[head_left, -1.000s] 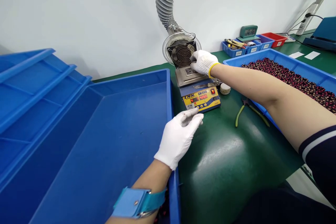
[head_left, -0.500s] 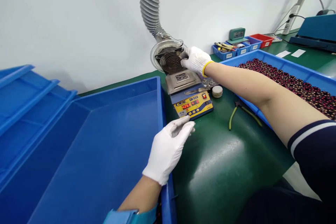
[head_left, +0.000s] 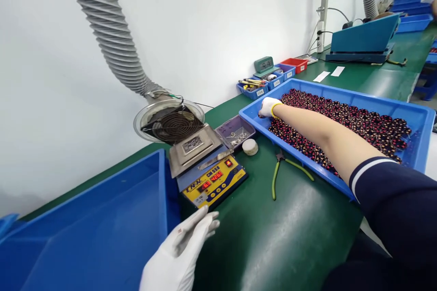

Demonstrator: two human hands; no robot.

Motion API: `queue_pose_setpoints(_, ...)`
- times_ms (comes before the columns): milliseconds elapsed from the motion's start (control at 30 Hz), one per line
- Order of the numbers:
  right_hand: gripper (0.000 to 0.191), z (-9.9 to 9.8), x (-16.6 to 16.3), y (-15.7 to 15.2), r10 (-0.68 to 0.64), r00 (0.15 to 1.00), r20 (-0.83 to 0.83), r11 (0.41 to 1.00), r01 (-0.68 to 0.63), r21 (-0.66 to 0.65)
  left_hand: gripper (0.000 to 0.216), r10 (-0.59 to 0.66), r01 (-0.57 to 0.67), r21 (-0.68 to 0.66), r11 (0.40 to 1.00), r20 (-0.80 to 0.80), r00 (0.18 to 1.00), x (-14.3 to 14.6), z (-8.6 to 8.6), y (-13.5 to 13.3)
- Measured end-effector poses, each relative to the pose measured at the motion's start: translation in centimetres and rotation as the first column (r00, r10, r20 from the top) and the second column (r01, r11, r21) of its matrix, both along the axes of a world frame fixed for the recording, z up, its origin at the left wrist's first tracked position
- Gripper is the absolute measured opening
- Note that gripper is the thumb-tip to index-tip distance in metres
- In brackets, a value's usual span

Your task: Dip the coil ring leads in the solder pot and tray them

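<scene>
My right hand [head_left: 269, 107], in a white glove with a yellow cuff, is at the left end of the blue tray [head_left: 341, 89]. Its fingers are closed; a dark reddish bit at the fingertips looks like one of the small wire-wound coils [head_left: 355, 122] heaped in the tray. My left hand [head_left: 182, 248], also gloved, hovers before the yellow-fronted solder pot [head_left: 215, 182], thumb and fingers apart, nothing visible between them. The pot's metal top [head_left: 194, 145] has a small window of shiny solder, and a flat metal strip [head_left: 215, 160] lies on its front ledge.
Green-handled cutters [head_left: 276, 177], a round white tin [head_left: 250, 147] and a purple box [head_left: 235, 129] of metal scraps sit near the pot. A round fume hood [head_left: 170, 122] stands behind it. A large blue bin [head_left: 160, 191] is at left. Small tool boxes [head_left: 252, 93] line the wall.
My right hand has left the fume hood by the pot and moved right to the coil tray. The view has turned right. My left hand stays in front of the pot.
</scene>
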State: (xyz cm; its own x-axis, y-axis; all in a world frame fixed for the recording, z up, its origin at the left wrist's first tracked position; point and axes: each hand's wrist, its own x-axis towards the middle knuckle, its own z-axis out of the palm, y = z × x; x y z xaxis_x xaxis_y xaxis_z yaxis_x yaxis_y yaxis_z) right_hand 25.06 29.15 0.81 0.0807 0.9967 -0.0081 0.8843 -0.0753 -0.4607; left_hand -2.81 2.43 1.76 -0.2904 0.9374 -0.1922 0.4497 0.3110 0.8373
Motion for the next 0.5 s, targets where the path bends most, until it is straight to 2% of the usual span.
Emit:
queue_pose_setpoints(100,0.037,-2.1,-0.4,0.3,0.008,0.999,0.047,1.000,-0.007,-0.024,0.061,-0.006,0.005,-0.028,1.000,-0.037,0.999,0.2,0.3,-0.1)
queue_pose_setpoints(200,0.035,-2.8,0.1,1.4,0.005,0.995,0.104,0.999,-0.001,-0.034,0.061,-0.033,0.030,-0.045,0.999,-0.054,0.998,0.2,0.3,-0.1)
queue_pose_setpoints(367,0.044,-2.5,1.7,1.7,-0.037,0.981,0.190,0.999,0.033,0.027,0.062,-0.061,0.059,-0.026,0.998,-0.072,0.996,-0.1,0.0,0.1)
queue_pose_setpoints(433,0.037,-1.9,1.8,0.1,-0.042,0.976,0.211,0.997,0.028,0.067,0.059,-0.065,0.067,0.011,0.998,-0.112,0.992,-0.3,0.5,-0.4)
queue_pose_setpoints(500,0.036,-0.8,1.5,-2.1,-0.050,0.974,0.221,0.989,0.017,0.148,0.056,-0.011,0.036,0.134,0.990,-0.182,0.983,-1.1,1.8,-1.4)
